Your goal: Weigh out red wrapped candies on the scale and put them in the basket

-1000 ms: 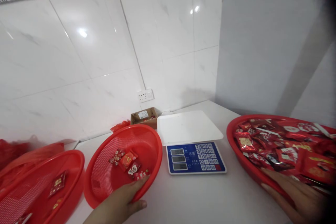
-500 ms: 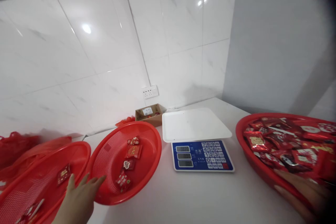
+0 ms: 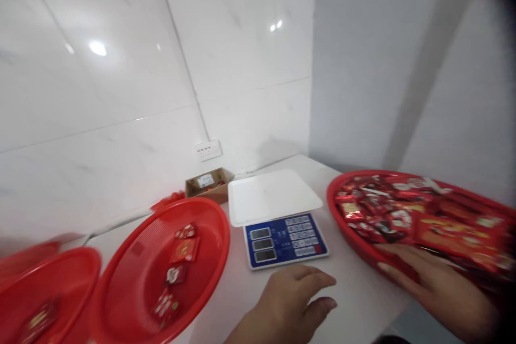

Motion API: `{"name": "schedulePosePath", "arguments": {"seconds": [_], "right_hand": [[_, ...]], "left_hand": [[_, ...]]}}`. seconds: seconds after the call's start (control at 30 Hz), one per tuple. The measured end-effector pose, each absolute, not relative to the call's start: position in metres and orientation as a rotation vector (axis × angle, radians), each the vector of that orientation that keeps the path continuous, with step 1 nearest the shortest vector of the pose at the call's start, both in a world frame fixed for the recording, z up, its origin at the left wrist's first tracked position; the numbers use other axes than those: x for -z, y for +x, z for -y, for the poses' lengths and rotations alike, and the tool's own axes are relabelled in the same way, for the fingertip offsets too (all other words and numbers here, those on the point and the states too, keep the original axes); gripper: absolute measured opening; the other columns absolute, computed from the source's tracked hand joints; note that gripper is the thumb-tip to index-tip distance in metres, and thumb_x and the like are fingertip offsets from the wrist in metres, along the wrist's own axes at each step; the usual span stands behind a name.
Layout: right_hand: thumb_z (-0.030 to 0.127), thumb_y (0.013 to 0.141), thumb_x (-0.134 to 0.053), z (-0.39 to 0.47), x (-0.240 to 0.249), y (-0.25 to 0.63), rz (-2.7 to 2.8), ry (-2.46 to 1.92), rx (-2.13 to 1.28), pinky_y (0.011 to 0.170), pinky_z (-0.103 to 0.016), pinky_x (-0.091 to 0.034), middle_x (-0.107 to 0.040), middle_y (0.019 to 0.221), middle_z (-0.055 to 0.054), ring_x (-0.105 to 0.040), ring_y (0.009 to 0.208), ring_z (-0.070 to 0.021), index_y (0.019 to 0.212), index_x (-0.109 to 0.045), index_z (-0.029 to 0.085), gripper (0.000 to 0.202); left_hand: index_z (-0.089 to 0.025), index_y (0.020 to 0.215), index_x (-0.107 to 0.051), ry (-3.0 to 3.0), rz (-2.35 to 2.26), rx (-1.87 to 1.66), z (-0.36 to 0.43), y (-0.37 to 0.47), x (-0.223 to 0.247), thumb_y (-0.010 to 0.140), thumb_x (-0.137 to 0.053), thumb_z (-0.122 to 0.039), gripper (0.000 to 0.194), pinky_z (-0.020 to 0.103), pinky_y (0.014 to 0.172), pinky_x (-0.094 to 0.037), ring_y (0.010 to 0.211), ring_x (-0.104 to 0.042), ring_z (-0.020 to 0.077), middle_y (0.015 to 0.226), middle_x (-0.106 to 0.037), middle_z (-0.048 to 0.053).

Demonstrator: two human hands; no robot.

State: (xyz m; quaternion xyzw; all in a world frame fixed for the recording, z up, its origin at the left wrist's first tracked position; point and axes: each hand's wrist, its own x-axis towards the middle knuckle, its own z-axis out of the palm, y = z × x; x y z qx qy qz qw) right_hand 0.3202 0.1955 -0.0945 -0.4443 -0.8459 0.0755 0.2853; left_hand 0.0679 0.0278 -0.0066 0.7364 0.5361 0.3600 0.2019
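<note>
My left hand hovers over the white table just in front of the scale, empty, its thumb apart from the bent fingers. At the right, my right hand grips the near rim of a large red basin, with the thumb outside and the fingers over the inner side. Many small red-wrapped packets fill that basin, together with a larger red and gold packet. The digital scale has a blue keypad panel and a white weighing plate that carries nothing.
A red perforated basket with several small packets stands left of the scale. Another red basket holding a red packet is at the far left. Behind them are a cardboard box and a wall socket.
My left hand has moved right, from beside the left baskets to in front of the scale. My right hand stays on the basin rim. The view has turned right.
</note>
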Motion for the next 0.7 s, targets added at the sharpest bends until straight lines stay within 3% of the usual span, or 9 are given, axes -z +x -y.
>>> {"name": "schedulePosePath", "arguments": {"seconds": [0.13,0.3,0.47,0.6,0.7], "right_hand": [[0.043,0.076,-0.051,-0.179,0.043,0.309,2.261,-1.258,-0.63,0.094,-0.04,-0.042,-0.062,0.116,-0.008,-0.056,0.107,-0.0257,0.108,-0.062,0.026,0.038],[0.035,0.074,-0.054,-0.181,0.012,0.312,2.211,-1.277,-0.832,0.09,-0.035,-0.044,-0.064,0.111,-0.006,-0.058,0.102,-0.0231,0.108,-0.061,0.023,0.037],[0.032,0.075,-0.053,-0.203,-0.001,0.322,2.232,-1.385,-0.581,0.093,-0.034,-0.04,-0.061,0.116,-0.006,-0.055,0.107,-0.0231,0.11,-0.06,0.022,0.037],[0.026,0.071,-0.058,-0.224,0.002,0.313,2.335,-1.496,-0.317,0.095,-0.035,-0.037,-0.054,0.126,-0.01,-0.049,0.115,-0.0252,0.119,-0.055,0.021,0.048],[0.019,0.072,-0.056,-0.236,0.006,0.305,2.367,-1.544,-0.249,0.089,-0.033,-0.04,-0.061,0.117,-0.01,-0.054,0.109,-0.025,0.112,-0.059,0.021,0.04]], "left_hand": [[-0.031,0.109,-0.062,1.906,-1.467,-1.013,-0.048,0.069,0.007,0.083,-0.05,-0.036,0.03,0.031,0.092,-0.044,0.103,-0.059,0.0209,0.11,-0.066,0.004],[-0.026,0.096,-0.067,1.698,-1.511,-1.175,-0.065,0.068,0.02,0.079,-0.054,-0.039,0.026,0.031,0.085,-0.048,0.093,-0.063,0.0214,0.097,-0.07,0.004],[-0.024,0.09,-0.067,1.521,-1.445,-1.241,-0.066,0.062,0.025,0.074,-0.057,-0.045,0.028,0.029,0.081,-0.049,0.086,-0.063,0.0194,0.089,-0.071,0.004],[-0.022,0.089,-0.065,1.348,-1.378,-1.216,-0.065,0.053,0.022,0.069,-0.061,-0.052,0.037,0.028,0.08,-0.049,0.085,-0.063,0.0188,0.085,-0.07,0.005],[-0.021,0.088,-0.065,1.285,-1.391,-1.254,-0.064,0.048,0.018,0.065,-0.062,-0.056,0.043,0.029,0.08,-0.049,0.085,-0.063,0.0195,0.084,-0.07,0.005]]}}
